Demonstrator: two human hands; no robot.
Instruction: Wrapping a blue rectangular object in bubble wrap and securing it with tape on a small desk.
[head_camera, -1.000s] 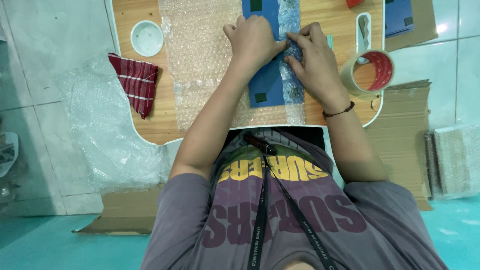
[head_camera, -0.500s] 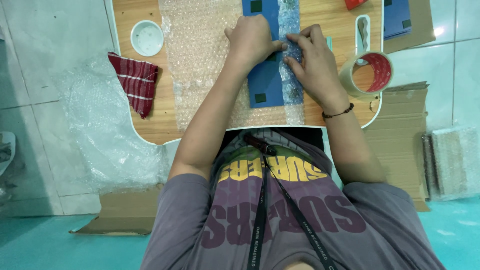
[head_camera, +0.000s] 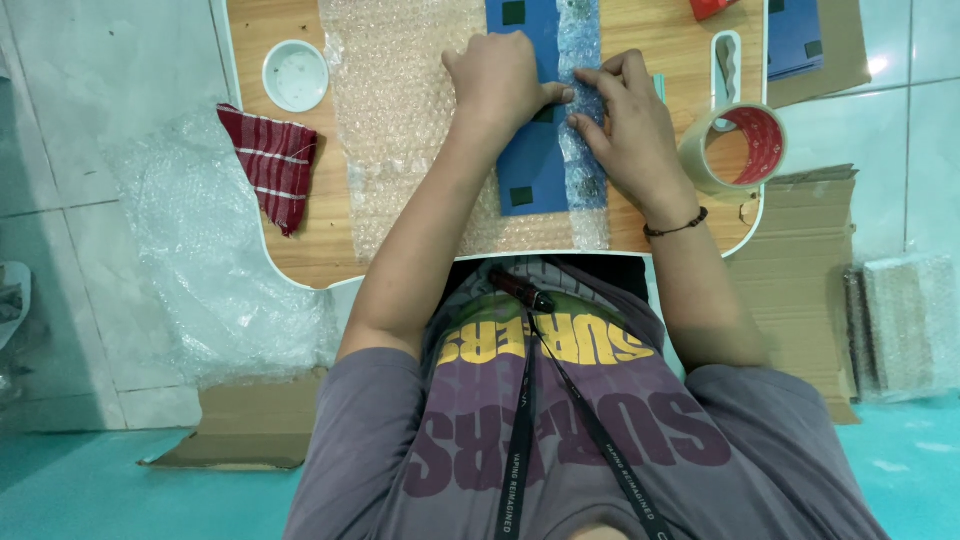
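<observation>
A flat blue panel (head_camera: 530, 165) with small dark squares lies on a sheet of bubble wrap (head_camera: 400, 130) spread over a wooden lap table (head_camera: 290, 250). The wrap's right edge is folded over the panel as a narrow strip (head_camera: 585, 180). My left hand (head_camera: 500, 75) rests on the panel's upper part, with its fingers curled on the top of that fold. My right hand (head_camera: 630, 125), with a dark bracelet on the wrist, pinches the same folded strip from the right. The two hands' fingertips nearly meet.
A tape roll (head_camera: 735, 150) in a white dispenser sits right of my right hand. A white bowl (head_camera: 296, 75) and a red striped cloth (head_camera: 275, 160) are at the table's left. Loose plastic film (head_camera: 210, 270), cardboard (head_camera: 800, 280) and a second blue panel (head_camera: 800, 35) surround the table.
Both hands stay on the folded bubble wrap strip. Only the fingers have shifted slightly along it.
</observation>
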